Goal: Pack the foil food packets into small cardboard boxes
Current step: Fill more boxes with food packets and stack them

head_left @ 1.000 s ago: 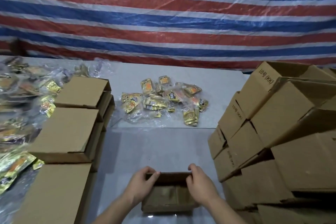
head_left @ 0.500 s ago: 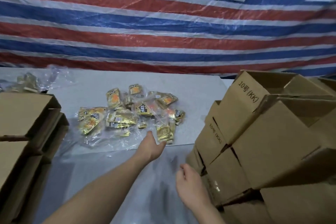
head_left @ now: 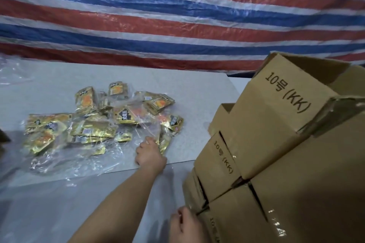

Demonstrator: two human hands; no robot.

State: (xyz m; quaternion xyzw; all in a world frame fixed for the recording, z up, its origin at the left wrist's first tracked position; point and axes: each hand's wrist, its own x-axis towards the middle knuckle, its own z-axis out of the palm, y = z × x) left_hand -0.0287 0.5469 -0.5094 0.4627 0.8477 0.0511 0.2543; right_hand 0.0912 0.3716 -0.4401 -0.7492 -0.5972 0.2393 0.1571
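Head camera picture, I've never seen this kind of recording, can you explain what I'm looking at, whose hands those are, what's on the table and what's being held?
There is no machine here. The one picture comes from a wide-angle camera worn on a person's head, looking forward and down, so the arms entering from the bottom are that person's own.

The left hand reaches out to a heap of gold foil food packets lying on crinkled clear plastic film on the grey table. Its fingers are at a packet on the heap's near edge; whether they already grip it is hard to tell.

The right hand is at the bottom, touching the stack of brown cardboard boxes printed "10号 (KK)". It holds nothing that I can see.

Behind hangs a red, white and blue striped tarp.
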